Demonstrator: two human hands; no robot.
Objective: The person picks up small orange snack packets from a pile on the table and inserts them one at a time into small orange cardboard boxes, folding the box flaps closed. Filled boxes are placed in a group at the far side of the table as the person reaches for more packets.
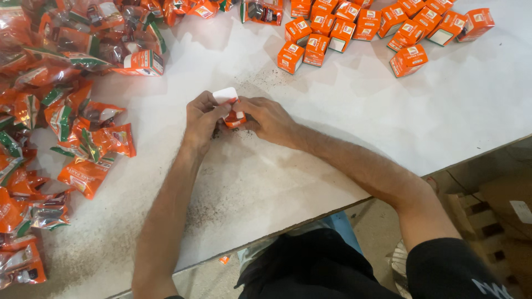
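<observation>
Both my hands meet over the middle of the white table [288, 166]. Between them is a small orange carton [235, 117] with its white top flap [225, 94] standing open. My left hand [202, 119] grips the carton's left side, fingers curled around it. My right hand [267, 117] holds its right side, thumb pressed at the opening. What is inside the carton is hidden by my fingers.
A heap of orange and green foil pouches [66, 111] covers the left of the table. Several closed orange cartons [366, 27] are grouped at the far right. Dark crumbs lie scattered near my hands. The table edge [388, 185] runs diagonally at right, with wooden pallets [487, 216] below.
</observation>
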